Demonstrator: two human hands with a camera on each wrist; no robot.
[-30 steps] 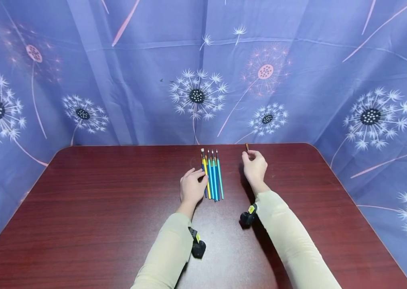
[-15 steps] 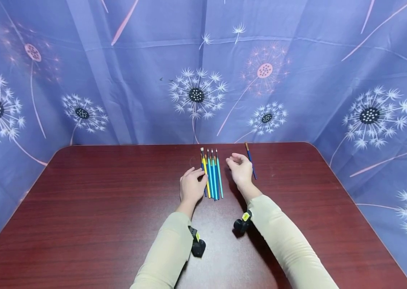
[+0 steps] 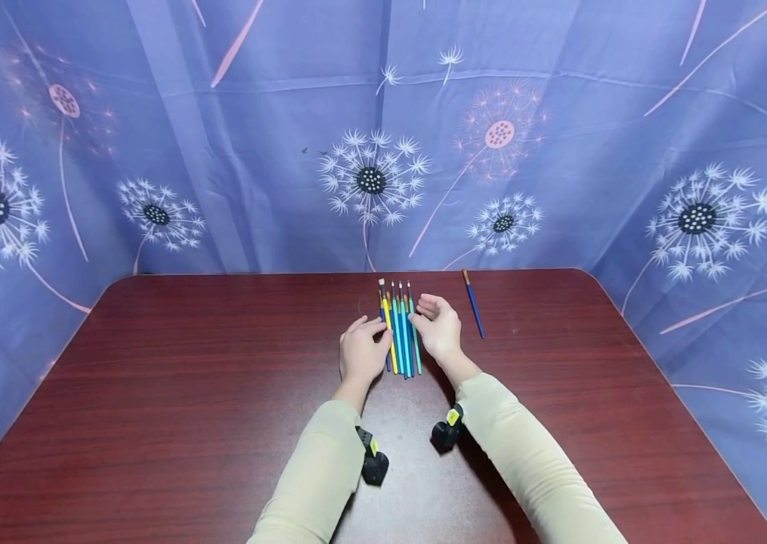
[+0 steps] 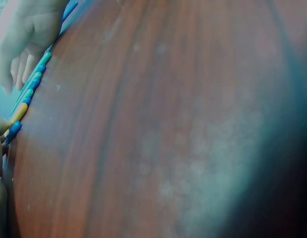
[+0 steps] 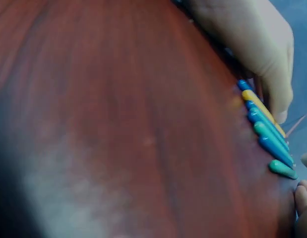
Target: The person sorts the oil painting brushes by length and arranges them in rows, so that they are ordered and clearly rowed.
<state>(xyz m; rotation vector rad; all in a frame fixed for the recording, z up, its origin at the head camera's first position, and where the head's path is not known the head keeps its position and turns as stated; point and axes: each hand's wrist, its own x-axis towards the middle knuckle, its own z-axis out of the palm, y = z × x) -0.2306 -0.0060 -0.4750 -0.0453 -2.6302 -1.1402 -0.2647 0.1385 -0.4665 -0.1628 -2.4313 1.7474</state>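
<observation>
Several paintbrushes lie side by side on the table, bristles toward the back edge. A yellow paintbrush (image 3: 394, 362) is near their left side, and a turquoise paintbrush (image 3: 417, 355) is the rightmost. My left hand (image 3: 360, 353) rests along the left side of the row, its thumb at the yellow handle. To the right of the row is my right hand (image 3: 442, 330), fingers loosely bent and thumb toward the turquoise brush; whether it touches is unclear. In the right wrist view the handle ends show, with my left hand (image 5: 257, 44) beyond them. Apart on the right lies a blue paintbrush (image 3: 474, 310).
The dark red wooden table (image 3: 186, 393) reaches back to a blue curtain (image 3: 254, 151) printed with dandelions. Black wrist cameras are strapped at both sleeves, the left camera (image 3: 374, 467) and the right camera (image 3: 446, 437), close above the table.
My right hand has let go of the blue paintbrush, leaving it on the table at the right, and moved left to the row. My left hand has stayed in place.
</observation>
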